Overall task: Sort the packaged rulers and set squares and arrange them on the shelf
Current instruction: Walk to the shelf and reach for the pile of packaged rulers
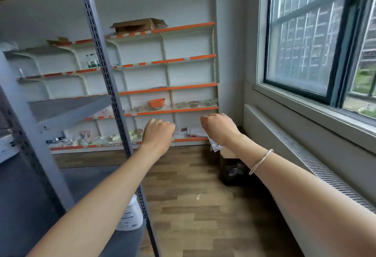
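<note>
Right hand (pixel 218 128) clenched on a clear packet (pixel 214 145). Only its lower corner shows under the wrist, so can't tell ruler or set square. Left hand (pixel 158 132) curled, back to camera; can't tell if it holds anything.

Risks, my read:
- Packet hangs in mid-air from a grip I can't see, seemingly over an open carton (pixel 230 152) and black bin (pixel 234 169). If it slips, it likely lands there.
- Left forearm runs just beside the grey rack upright (pixel 114 86). A sideways swing snags it.
- Orange-edged wall shelves (pixel 168 88) are well apart. Lower tiers carry other stock, so mix-up risk.
- White bottle (pixel 130 216) low by the upright is a knock hazard.
</note>
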Demonstrator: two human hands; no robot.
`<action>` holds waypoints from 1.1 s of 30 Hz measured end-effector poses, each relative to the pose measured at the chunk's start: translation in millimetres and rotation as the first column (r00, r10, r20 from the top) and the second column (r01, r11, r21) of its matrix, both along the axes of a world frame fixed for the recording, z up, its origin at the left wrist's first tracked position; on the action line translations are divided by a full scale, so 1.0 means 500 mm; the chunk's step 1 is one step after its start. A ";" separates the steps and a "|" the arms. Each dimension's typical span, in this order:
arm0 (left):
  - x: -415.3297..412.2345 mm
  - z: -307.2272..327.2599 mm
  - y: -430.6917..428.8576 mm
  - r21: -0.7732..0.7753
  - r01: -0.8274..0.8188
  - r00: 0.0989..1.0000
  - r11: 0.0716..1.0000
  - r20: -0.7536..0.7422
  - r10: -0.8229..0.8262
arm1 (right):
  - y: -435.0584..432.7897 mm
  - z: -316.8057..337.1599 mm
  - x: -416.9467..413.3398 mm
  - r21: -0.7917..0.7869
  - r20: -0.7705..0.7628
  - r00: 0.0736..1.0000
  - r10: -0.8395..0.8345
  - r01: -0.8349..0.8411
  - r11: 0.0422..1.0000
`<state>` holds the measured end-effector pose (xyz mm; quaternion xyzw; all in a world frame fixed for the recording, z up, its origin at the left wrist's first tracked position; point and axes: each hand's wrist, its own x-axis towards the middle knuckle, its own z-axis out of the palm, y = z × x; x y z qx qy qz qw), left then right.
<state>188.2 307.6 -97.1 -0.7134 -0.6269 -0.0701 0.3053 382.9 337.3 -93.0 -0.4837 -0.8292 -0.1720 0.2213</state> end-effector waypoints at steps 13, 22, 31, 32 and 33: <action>0.085 -0.019 0.398 -0.125 -0.053 0.998 0.991 0.031 0.058 | 0.417 -0.006 0.095 -0.028 0.079 0.997 -0.013 0.016 0.999; 0.025 -0.076 0.686 -0.164 -0.073 0.997 0.984 0.021 0.077 | 0.714 -0.054 0.032 -0.129 0.047 0.996 0.070 -0.063 0.990; -0.128 -0.105 1.025 -0.215 -0.031 1.000 0.976 -0.001 0.031 | 1.053 -0.076 -0.125 -0.164 0.037 0.999 0.031 -0.025 0.986; -0.140 -0.102 1.061 -0.218 -0.009 1.000 0.976 0.024 0.015 | 1.086 -0.074 -0.137 -0.163 0.038 0.999 0.026 -0.020 0.986; -0.152 -0.097 1.095 -0.219 0.008 0.998 0.976 0.056 0.005 | 1.118 -0.072 -0.148 -0.168 0.042 0.999 0.023 -0.015 0.986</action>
